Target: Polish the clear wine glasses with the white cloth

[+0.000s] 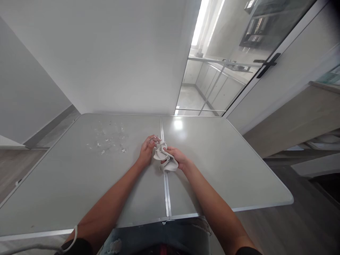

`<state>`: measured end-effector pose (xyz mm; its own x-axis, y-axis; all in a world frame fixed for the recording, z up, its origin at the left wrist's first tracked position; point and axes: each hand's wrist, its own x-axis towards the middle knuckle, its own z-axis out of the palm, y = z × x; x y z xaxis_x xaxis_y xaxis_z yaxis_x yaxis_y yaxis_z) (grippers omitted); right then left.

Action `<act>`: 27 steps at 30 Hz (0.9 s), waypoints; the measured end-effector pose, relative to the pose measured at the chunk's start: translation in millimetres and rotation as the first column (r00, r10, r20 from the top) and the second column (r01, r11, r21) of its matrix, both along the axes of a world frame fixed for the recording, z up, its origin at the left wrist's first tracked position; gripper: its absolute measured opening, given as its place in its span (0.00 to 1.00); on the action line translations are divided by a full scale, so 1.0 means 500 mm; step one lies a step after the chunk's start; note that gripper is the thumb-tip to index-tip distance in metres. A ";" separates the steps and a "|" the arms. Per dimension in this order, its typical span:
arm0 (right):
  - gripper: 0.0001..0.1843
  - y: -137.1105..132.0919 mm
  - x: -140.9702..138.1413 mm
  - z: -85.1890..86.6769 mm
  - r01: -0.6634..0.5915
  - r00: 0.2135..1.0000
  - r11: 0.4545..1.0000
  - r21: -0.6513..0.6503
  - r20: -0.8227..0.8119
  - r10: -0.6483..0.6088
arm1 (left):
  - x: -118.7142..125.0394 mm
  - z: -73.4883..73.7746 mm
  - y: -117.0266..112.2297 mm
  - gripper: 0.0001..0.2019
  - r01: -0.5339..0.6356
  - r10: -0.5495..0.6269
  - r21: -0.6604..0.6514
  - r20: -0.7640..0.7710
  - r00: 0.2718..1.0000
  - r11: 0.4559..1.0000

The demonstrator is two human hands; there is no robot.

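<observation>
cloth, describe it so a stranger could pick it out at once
On the grey table, follow the metal seam down its middle. There the right hand grips a crumpled white cloth, the only soft thing; its neighbours are clear glasses.

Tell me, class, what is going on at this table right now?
A person stands at a grey folding table and works with both bare hands over its centre seam. The left hand holds a small clear glass, and the right hand holds a white cloth bunched against it, as in wiping. A cluster of clear glass items sits further left on the table, apart from both hands.
</observation>
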<state>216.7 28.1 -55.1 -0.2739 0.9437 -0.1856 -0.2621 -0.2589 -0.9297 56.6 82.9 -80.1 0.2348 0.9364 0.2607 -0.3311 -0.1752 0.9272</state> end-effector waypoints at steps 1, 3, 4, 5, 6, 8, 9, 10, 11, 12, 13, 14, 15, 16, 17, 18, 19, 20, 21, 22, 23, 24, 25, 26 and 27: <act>0.20 -0.001 0.004 0.001 -0.054 0.998 0.998 -0.037 -0.023 0.053 | 0.001 0.000 0.000 0.24 0.018 -0.018 -0.005 0.017 1.000 1.000; 0.20 -0.001 0.007 0.003 -0.092 0.988 0.996 0.022 0.128 0.088 | 0.003 -0.001 0.002 0.24 0.000 0.000 -0.009 0.023 1.000 1.000; 0.18 -0.001 0.007 0.003 -0.066 0.966 0.992 0.107 0.255 0.037 | 0.003 -0.002 0.003 0.24 -0.028 0.028 -0.008 0.010 1.000 1.000; 0.16 0.000 0.005 0.003 -0.045 0.914 0.977 0.208 0.402 -0.044 | 0.002 -0.002 0.004 0.24 -0.062 0.062 -0.007 -0.008 0.998 0.998; 0.13 0.001 0.003 0.002 -0.044 0.827 0.949 0.312 0.545 -0.141 | 0.001 -0.003 0.006 0.24 -0.095 0.095 -0.007 -0.028 0.995 0.995; 0.09 0.003 -0.003 0.001 -0.091 0.605 0.883 0.460 0.730 -0.318 | -0.002 -0.002 0.006 0.24 -0.151 0.151 -0.002 -0.055 0.987 0.988; 0.08 0.004 -0.007 0.000 -0.115 0.530 0.865 0.489 0.766 -0.363 | -0.004 -0.002 0.006 0.24 -0.173 0.173 0.005 -0.062 0.983 0.985; 0.08 0.004 -0.010 -0.001 -0.117 0.509 0.859 0.499 0.773 -0.379 | -0.005 -0.001 0.006 0.24 -0.194 0.195 0.014 -0.064 0.979 0.981; 0.08 0.005 -0.013 -0.001 -0.095 0.543 0.864 0.494 0.753 -0.371 | -0.007 0.000 0.005 0.23 -0.214 0.216 0.026 -0.063 0.974 0.976; 0.09 0.005 -0.015 -0.001 -0.051 0.624 0.881 0.470 0.704 -0.340 | -0.008 0.000 0.005 0.23 -0.233 0.235 0.038 -0.059 0.970 0.972; 0.11 0.005 -0.017 -0.001 0.003 0.733 0.908 0.418 0.617 -0.286 | -0.008 0.000 0.005 0.22 -0.245 0.248 0.048 -0.056 0.967 0.968; 0.13 0.004 -0.017 0.000 0.043 0.845 0.942 0.332 0.491 -0.212 | -0.008 -0.001 0.005 0.22 -0.247 0.250 0.055 -0.053 0.967 0.968; 0.16 0.004 -0.016 0.000 0.057 0.934 0.974 0.222 0.333 -0.130 | -0.008 -0.001 0.005 0.22 -0.235 0.238 0.058 -0.051 0.970 0.970; 0.18 0.003 -0.014 0.001 0.041 0.984 0.993 0.107 0.167 -0.058 | -0.007 -0.002 0.005 0.22 -0.213 0.216 0.059 -0.046 0.975 0.975; 0.19 0.003 -0.011 0.002 0.006 1.000 1.000 0.012 0.023 -0.006 | -0.006 -0.003 0.005 0.22 -0.187 0.189 0.057 -0.038 0.981 0.981; 0.20 0.002 -0.007 0.003 -0.031 0.997 0.998 -0.048 -0.070 0.028 | -0.004 -0.003 0.006 0.22 -0.164 0.166 0.055 -0.029 0.986 0.985; 0.20 0.002 -0.003 0.004 -0.058 0.993 0.996 -0.071 -0.105 0.050 | -0.003 -0.003 0.006 0.22 -0.150 0.151 0.055 -0.021 0.988 0.987; 0.20 0.002 0.000 0.005 -0.065 0.995 0.996 -0.054 -0.079 0.061 | -0.002 -0.003 0.006 0.22 -0.149 0.150 0.054 -0.018 0.989 0.987; 0.19 0.002 0.002 0.006 -0.056 0.998 0.998 0.000 0.007 0.056 | -0.001 -0.003 0.007 0.22 -0.159 0.160 0.050 -0.019 0.987 0.986; 0.17 0.003 0.003 0.006 -0.042 0.989 0.995 0.086 0.144 0.029 | -0.001 -0.002 0.007 0.23 -0.176 0.177 0.044 -0.027 0.984 0.983; 0.14 0.004 0.004 0.007 -0.027 0.950 0.981 0.195 0.310 -0.035 | -0.001 -0.001 0.008 0.23 -0.193 0.195 0.038 -0.038 0.980 0.980; 0.12 0.005 0.003 0.007 -0.021 0.873 0.950 0.311 0.469 -0.134 | -0.002 -0.001 0.008 0.23 -0.209 0.210 0.032 -0.049 0.976 0.977; 0.10 0.006 0.002 0.006 -0.033 0.766 0.908 0.417 0.594 -0.245 | -0.003 0.000 0.008 0.24 -0.221 0.222 0.028 -0.056 0.973 0.975; 0.10 0.007 0.001 0.005 -0.058 0.655 0.867 0.495 0.674 -0.341 | -0.004 0.000 0.009 0.24 -0.227 0.228 0.026 -0.059 0.972 0.974; 0.10 0.008 0.000 0.003 -0.083 0.568 0.838 0.539 0.717 -0.405 | -0.005 0.000 0.009 0.24 -0.227 0.228 0.026 -0.057 0.972 0.974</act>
